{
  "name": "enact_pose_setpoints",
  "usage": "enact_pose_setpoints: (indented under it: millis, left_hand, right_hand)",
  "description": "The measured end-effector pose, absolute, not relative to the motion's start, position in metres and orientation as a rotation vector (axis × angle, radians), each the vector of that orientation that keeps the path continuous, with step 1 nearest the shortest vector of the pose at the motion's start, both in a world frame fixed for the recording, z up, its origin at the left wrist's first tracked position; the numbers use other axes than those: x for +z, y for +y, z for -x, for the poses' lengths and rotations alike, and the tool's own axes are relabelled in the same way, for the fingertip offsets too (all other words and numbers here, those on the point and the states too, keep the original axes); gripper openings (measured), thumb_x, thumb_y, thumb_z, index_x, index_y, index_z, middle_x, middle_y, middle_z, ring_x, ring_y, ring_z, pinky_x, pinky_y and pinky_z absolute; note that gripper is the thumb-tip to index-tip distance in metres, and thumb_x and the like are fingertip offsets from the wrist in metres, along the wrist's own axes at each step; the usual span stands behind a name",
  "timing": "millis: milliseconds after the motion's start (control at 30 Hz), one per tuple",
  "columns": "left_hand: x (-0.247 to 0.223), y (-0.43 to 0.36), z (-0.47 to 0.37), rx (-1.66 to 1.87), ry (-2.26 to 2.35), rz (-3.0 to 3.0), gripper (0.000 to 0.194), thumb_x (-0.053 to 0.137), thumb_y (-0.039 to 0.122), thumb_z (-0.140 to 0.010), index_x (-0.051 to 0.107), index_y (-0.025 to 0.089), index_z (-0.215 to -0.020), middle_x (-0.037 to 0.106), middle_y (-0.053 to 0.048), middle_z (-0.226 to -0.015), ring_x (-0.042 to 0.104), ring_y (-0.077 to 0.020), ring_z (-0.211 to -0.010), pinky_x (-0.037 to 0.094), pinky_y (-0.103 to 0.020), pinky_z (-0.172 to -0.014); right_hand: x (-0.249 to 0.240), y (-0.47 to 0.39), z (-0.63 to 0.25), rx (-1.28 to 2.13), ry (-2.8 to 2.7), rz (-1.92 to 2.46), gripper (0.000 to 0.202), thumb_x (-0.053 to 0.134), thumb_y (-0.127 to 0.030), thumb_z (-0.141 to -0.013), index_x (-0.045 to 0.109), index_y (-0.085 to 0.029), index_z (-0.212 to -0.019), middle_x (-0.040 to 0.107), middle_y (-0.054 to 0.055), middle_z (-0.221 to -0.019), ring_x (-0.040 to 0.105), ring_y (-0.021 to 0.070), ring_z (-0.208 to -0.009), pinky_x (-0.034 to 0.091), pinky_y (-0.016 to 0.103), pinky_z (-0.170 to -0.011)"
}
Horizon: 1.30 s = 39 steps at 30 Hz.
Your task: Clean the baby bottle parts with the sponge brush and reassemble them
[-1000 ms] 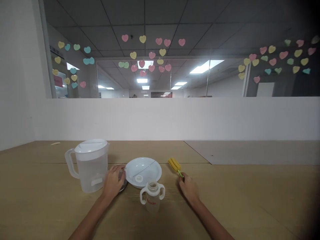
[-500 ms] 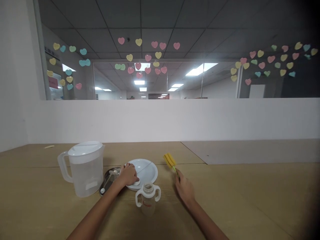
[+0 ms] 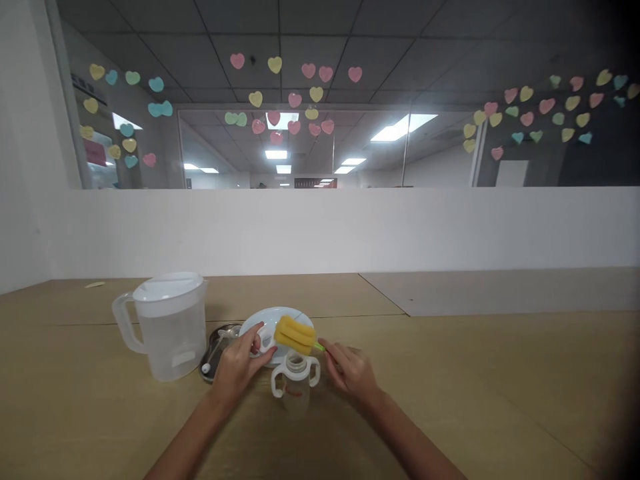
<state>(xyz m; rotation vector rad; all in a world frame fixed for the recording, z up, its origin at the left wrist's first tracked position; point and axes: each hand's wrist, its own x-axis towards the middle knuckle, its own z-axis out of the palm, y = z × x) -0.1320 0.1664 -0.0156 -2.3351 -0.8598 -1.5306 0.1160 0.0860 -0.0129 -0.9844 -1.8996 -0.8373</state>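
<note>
My left hand (image 3: 241,360) grips a small white ring-shaped piece (image 3: 266,341) between thumb and fingers, over the left part of a white plate (image 3: 250,321). My right hand (image 3: 351,368) is closed on the green handle of a yellow sponge brush (image 3: 295,335). The brush head points left, close beside the white piece and above the bottle mouth. Below it a clear bottle (image 3: 296,395) with two white handles stands upright and uncapped on the table, between my hands. Whether the brush touches the white piece cannot be made out.
A lidded clear pitcher (image 3: 175,333) stands at the left. Next to it a dark metal tray (image 3: 211,368) holds a thin straw-like part with a white end and other clear pieces. Behind the table (image 3: 475,387) is a white wall (image 3: 310,230).
My left hand has lifted the white piece from the plate. My right hand has swung the brush left, from the plate's right side to over the bottle and plate. The view has shifted slightly.
</note>
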Motion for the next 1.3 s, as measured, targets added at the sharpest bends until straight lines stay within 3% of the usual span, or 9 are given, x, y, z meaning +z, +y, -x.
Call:
enact_pose_setpoints:
  millis: [167,367,567,867,1300]
  left_hand:
    - [-0.012,0.158,0.137,-1.645,-0.796,2.254,0.041,0.054,0.051,-0.079,0.057,0.018,-0.103,0.065,-0.001,-0.076,0.061,-0.0102,-0.060,0.050,-0.019,-0.060]
    - [-0.010,0.150,0.140,-1.689,-0.782,2.338,0.038,0.056,0.052,-0.077,0.061,0.019,-0.096,0.067,-0.007,-0.098,0.063,-0.0199,-0.090,0.050,-0.030,-0.081]
    - [-0.008,0.171,0.158,-1.733,-1.138,2.194,0.039,0.048,0.053,-0.081,0.060,0.019,-0.097,0.065,-0.006,-0.097,0.059,-0.0203,-0.088,0.047,-0.031,-0.080]
    - [-0.035,0.207,0.185,-1.109,-1.640,2.239,0.029,0.044,0.038,-0.086,0.062,0.018,-0.097,0.066,-0.006,-0.089,0.060,-0.0214,-0.085,0.042,-0.029,-0.073]
    - [-0.029,0.208,0.189,-0.483,-1.600,2.463,0.029,0.048,0.038,-0.086,0.061,0.015,-0.097,0.065,-0.012,-0.091,0.058,-0.0241,-0.092,0.037,-0.033,-0.081]
  right_hand:
    - [-0.008,0.083,-0.114,-0.898,-1.931,0.946,0.027,0.038,-0.016,-0.091,0.059,-0.009,-0.107,0.057,0.002,-0.060,0.050,0.0090,-0.049,0.036,0.021,-0.048]
    - [-0.006,0.082,-0.113,-0.997,-1.909,1.143,0.033,0.035,-0.022,-0.093,0.062,-0.013,-0.109,0.060,0.004,-0.060,0.053,0.0099,-0.051,0.037,0.021,-0.050]
    - [-0.016,0.094,-0.130,-0.756,-1.595,1.463,0.042,0.027,-0.032,-0.095,0.064,-0.014,-0.103,0.068,0.008,-0.088,0.063,0.0138,-0.068,0.044,0.021,-0.060]
    - [-0.024,0.104,-0.143,-0.581,-1.506,1.639,0.045,0.027,-0.038,-0.092,0.065,-0.016,-0.100,0.068,0.008,-0.091,0.064,0.0197,-0.073,0.044,0.026,-0.060]
    - [-0.025,0.105,-0.141,-0.515,-1.568,1.689,0.043,0.027,-0.036,-0.091,0.064,-0.017,-0.097,0.069,0.007,-0.090,0.064,0.0190,-0.073,0.042,0.026,-0.060]
